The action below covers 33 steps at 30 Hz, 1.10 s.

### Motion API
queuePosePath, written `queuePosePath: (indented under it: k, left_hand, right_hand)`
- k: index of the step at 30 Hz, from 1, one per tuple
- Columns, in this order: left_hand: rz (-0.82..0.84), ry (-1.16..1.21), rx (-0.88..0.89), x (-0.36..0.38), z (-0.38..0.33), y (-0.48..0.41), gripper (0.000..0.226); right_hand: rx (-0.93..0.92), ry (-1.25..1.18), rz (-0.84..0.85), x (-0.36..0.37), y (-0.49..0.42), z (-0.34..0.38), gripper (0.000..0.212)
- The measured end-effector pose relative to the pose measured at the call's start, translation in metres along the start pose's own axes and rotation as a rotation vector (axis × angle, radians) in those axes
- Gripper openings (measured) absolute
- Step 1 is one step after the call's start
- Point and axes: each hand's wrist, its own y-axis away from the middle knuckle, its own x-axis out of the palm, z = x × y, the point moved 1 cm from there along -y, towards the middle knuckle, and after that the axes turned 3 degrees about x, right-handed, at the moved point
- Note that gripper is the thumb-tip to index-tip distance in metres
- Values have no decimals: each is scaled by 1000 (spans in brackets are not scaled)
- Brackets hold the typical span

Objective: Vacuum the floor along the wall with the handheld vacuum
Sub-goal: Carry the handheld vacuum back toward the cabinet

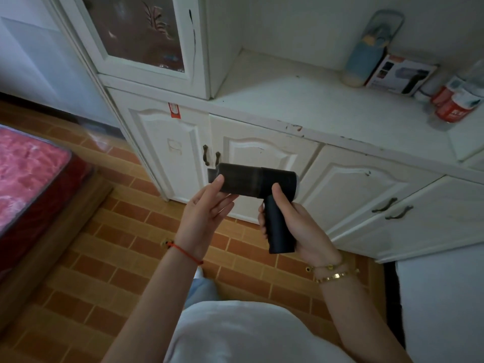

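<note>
vacuum held up in front of the white cabinet

the handheld vacuum (251, 183) is held in the air in front of the white cabinet (264, 150), level with its lower doors and well above the brick floor (104, 258). the dark round body is turned sideways, with the mouth end pointing to the left along the cabinet. the floor is not touched by it.

the handle is gripped by the right hand (296, 226). the fingers are wrapped tight round the handle and the thumb is laid up near the body. gold bracelets (332, 274) are worn on that wrist.

the front part of the body is held by the left hand (207, 210). the thumb is pressed on the near side and the fingers are stretched out close together under it, so the body is pinched lightly between them. a red string (186, 254) is tied on that wrist.

on top of the cabinet, at the far right, a blue bottle (366, 53), a picture box (400, 77) and red cans (453, 107) are set close together. a glass door (136, 30) is seen on the tall left part of the cabinet, and a red sticker (174, 110) is stuck just under it. to the left of the cabinet, across the floor, a red bed (28, 174) is seen.
</note>
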Motion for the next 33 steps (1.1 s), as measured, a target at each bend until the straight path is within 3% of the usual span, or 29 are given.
queuePosePath:
  k: [11,17,20,27,33]
  left_hand:
    - [165,-50,-39,-45,-74,-87,17]
    - [211,-18,-87,-46,-95,-131,34]
    - [231,-5,-106,-38,-102,-156,50]
    - [220,4,-108,8,-122,-231,41]
    - [255,70,-87,61,-132,-318,52]
  right_hand:
    - [-43,-167,-160,71,-72,34,54]
    - [-120,-163,-233,79,-92,59,48]
    - [-165,-155,-288,75,-104,74,41]
    - [-210,-122,-425,41,-161,123,34]
    - [-244,-91,-520,-15,-239,177,33]
